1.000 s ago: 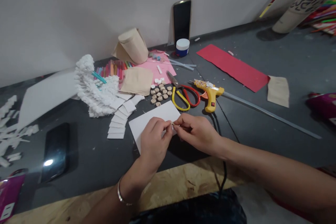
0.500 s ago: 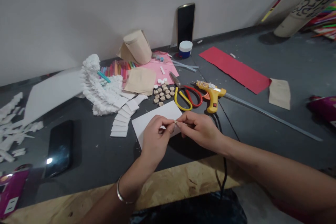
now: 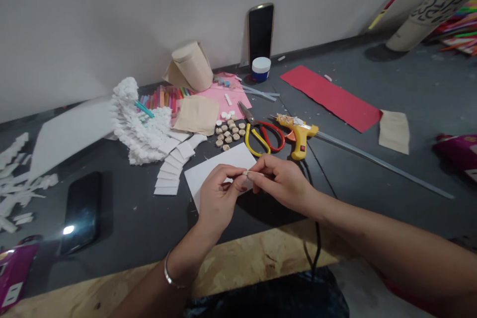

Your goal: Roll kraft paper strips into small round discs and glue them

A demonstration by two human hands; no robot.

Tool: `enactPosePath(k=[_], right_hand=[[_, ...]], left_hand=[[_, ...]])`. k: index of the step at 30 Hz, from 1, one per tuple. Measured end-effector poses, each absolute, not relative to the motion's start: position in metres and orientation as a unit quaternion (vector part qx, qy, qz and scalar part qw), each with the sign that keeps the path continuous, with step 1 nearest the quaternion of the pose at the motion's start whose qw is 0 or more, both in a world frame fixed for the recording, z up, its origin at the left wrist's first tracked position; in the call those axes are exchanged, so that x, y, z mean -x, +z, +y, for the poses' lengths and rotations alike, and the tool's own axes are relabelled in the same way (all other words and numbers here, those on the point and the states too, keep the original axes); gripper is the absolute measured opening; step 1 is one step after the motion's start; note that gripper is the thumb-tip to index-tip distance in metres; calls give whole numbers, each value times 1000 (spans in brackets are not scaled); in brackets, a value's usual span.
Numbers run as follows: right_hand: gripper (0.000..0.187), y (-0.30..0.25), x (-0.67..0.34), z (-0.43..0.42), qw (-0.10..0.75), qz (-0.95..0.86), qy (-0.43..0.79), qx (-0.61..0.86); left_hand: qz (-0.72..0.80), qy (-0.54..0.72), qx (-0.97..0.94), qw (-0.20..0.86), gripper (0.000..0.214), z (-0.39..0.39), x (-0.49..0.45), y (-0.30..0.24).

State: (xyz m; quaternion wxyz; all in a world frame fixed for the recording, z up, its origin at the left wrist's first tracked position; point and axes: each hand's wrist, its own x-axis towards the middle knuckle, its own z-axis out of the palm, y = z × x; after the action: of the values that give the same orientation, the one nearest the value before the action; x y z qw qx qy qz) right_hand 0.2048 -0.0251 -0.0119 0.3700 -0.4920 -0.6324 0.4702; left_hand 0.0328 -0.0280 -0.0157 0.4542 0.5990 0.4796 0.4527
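Observation:
My left hand (image 3: 219, 196) pinches a small beige rolled strip (image 3: 245, 173) between thumb and forefinger. From the other side my right hand (image 3: 285, 180) closes its fingertips on the same piece, and a thin pale end of it shows along the fingers. Whether it is paper or cloth I cannot tell. Both hands are over a white sheet (image 3: 201, 174) on the dark table. Just beyond it lie several small round beige rolls (image 3: 228, 134). Close by are scissors (image 3: 263, 134) with one red and one yellow handle, and a yellow glue gun (image 3: 301, 139).
A white layered paper piece (image 3: 143, 129) lies left of the sheet, and a dark phone (image 3: 82, 211) further left. Behind stand a beige roll (image 3: 194, 67), a white-lidded jar (image 3: 261, 69) and an upright phone (image 3: 260, 32). Red paper (image 3: 330, 97) and a long glue stick (image 3: 387, 166) lie right.
The view has shifted slightly. My fingers have turned the small beige piece a little, and a thin pale end now shows at my right fingertips.

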Motion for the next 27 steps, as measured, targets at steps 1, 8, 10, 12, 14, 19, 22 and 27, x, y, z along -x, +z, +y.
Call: enactPosePath(k=[1, 8, 10, 12, 14, 19, 22, 27], right_hand=[[13, -11, -205, -25, 373, -628, 476, 489], [7, -10, -204, -27, 374, -651, 485, 448], [6, -10, -205, -27, 371, -653, 487, 446], [6, -10, -205, -28, 370, -652, 489, 447], [7, -10, -206, -27, 366, -657, 487, 445], [9, -8, -208, -27, 357, -690, 458, 431], [9, -8, -208, -26, 348, -699, 447, 437], [9, -11, -205, -25, 343, -665, 481, 456]], left_hand=[[481, 456, -588, 464, 14, -28, -33, -16], [494, 470, -526, 508, 21, -25, -34, -16], [492, 462, -537, 506, 18, -24, -32, -16], [493, 450, -555, 496, 15, -24, -30, -16], [491, 438, -569, 493, 15, -23, -28, -16], [491, 420, -596, 478, 14, -22, -25, -15], [497, 417, -627, 431, 12, -23, -26, -13], [504, 421, -677, 334, 7, -24, -28, -12]])
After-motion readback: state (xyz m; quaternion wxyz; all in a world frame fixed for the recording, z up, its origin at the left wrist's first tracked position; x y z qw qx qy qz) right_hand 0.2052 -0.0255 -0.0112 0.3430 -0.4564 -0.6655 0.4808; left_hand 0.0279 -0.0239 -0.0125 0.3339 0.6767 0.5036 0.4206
